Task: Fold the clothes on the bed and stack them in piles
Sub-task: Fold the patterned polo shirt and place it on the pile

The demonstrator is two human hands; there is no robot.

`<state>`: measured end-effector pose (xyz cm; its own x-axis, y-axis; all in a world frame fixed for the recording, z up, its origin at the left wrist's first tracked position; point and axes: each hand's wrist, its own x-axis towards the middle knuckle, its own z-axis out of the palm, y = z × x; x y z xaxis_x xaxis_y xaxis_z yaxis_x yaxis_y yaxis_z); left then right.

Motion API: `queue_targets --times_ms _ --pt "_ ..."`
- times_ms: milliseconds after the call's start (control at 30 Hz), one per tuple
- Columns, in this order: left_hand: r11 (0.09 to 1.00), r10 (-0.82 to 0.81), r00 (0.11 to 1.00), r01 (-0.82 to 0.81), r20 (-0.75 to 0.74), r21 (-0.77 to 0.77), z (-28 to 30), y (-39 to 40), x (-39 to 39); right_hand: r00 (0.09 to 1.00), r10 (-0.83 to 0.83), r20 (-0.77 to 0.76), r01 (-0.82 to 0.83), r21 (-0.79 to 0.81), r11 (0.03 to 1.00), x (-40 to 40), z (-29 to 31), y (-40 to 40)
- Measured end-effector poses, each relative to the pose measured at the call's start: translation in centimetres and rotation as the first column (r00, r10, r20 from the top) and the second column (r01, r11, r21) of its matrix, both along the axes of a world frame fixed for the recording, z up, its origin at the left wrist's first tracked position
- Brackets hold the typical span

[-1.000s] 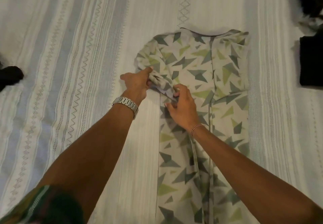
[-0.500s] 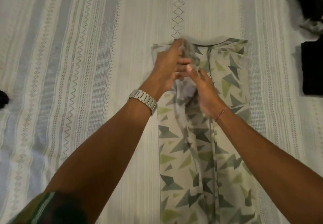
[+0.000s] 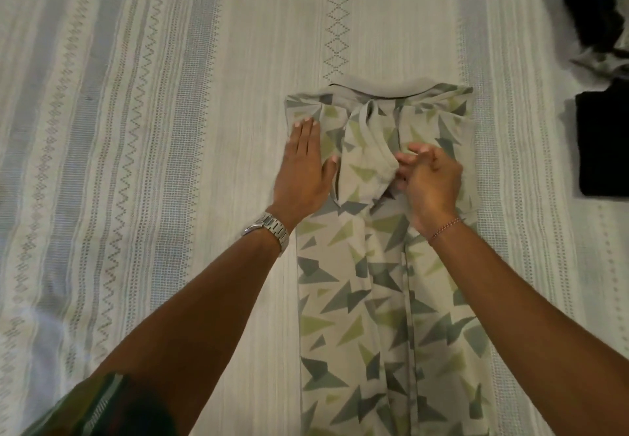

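Both hands came down: left hand [image 3: 304, 166] presses flat on the garment [image 3: 381, 285] to keep the fold, right hand [image 3: 427, 180] pinches the sleeve [image 3: 366, 159].

The garment [image 3: 384, 299] is soft matt cloth with a triangle print, and the bed [image 3: 170, 129] cover is woven cloth, kinda ribbed. Wristwatch [image 3: 270, 229] band is shiny brushed metal; the folded black clothes [image 3: 602, 142] look matt too.
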<state>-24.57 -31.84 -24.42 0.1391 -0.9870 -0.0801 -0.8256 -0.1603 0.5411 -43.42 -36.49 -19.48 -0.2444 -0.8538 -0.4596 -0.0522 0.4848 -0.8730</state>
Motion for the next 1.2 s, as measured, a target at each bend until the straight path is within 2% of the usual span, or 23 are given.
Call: queue_targets --times_ms 67,100,133,200,233,267,367,500,567,633,767,867,967,1033,1100,1200 --pt "1.0 -0.018 0.998 0.018 0.059 0.006 0.0 -0.3 -0.1 0.999 0.003 0.036 -0.005 0.065 0.998 -0.2 -0.6 0.1" --pt "1.0 -0.022 0.995 0.02 0.093 0.015 0.0 -0.5 -0.1 0.996 0.09 -0.022 -0.089 0.073 0.993 -0.1 -0.9 0.0" --pt "1.0 -0.024 0.992 0.022 0.128 0.02 0.0 -0.7 -0.2 0.969 0.207 -0.132 -0.197 0.085 0.977 0.1 -0.8 -0.1" --pt "0.999 -0.02 0.982 0.014 0.189 0.032 0.1 -0.9 -0.3 0.844 0.381 -0.377 -0.369 0.107 0.923 0.9 -0.5 -0.7" --pt "0.999 -0.018 0.977 0.011 0.21 0.037 0.1 -0.9 -0.4 0.781 0.425 -0.457 -0.426 0.108 0.898 1.3 -0.4 -0.9" --pt "0.999 -0.016 0.975 0.007 0.222 0.041 0.0 -0.9 -0.6 0.755 0.437 -0.49 -0.458 0.084 0.885 1.6 -0.2 -1.2" --pt "0.999 0.013 0.972 -0.025 0.233 0.047 0.3 -1.0 -1.1 0.786 0.393 -0.477 -0.469 -0.047 0.882 1.0 0.3 -1.2" --pt "0.997 0.051 0.974 -0.063 0.222 0.05 0.7 -1.8 -1.5 0.85 0.183 -0.495 -0.338 -0.245 0.909 -2.4 1.0 1.4" --pt "0.998 0.039 0.975 -0.048 0.22 0.032 0.6 -2.2 -1.3 0.848 0.183 -0.497 -0.308 -0.181 0.934 -3.6 0.9 2.6" --pt "1.0 0.011 0.976 -0.016 0.216 0.019 0.6 -2.4 -1.1 0.846 0.232 -0.481 -0.279 -0.028 0.96 -3.8 0.4 2.1" --pt "0.995 -0.016 0.986 0.032 0.168 -0.092 0.1 -2.5 -0.4 0.949 0.174 -0.261 -0.153 0.1 0.983 -2.5 -0.2 -1.7" --pt "0.968 0.181 0.984 -0.178 0.001 -0.178 0.1 -2.9 0.2 0.931 0.177 -0.32 -0.201 -0.045 0.979 -2.5 -0.9 -2.9" --pt "0.884 0.439 0.893 -0.449 -0.098 -0.13 0.4 -4.1 1.4 0.866 0.155 -0.476 -0.294 -0.231 0.928 -3.1 -0.5 -2.2" --pt "0.824 0.545 0.827 -0.559 -0.141 -0.095 1.2 -5.2 2.1 0.811 0.149 -0.566 -0.332 -0.235 0.914 -3.6 -1.2 -1.7" --pt "0.783 0.608 0.753 -0.621 -0.252 0.037 1.8 -6.7 2.9 0.774 0.172 -0.609 -0.355 -0.193 0.915 -4.0 -2.0 -1.4" --pt "0.739 0.673 0.681 -0.63 -0.288 0.237 2.3 -8.9 4.1 0.768 0.187 -0.612 -0.362 -0.173 0.916 -4.0 -2.5 -1.6"
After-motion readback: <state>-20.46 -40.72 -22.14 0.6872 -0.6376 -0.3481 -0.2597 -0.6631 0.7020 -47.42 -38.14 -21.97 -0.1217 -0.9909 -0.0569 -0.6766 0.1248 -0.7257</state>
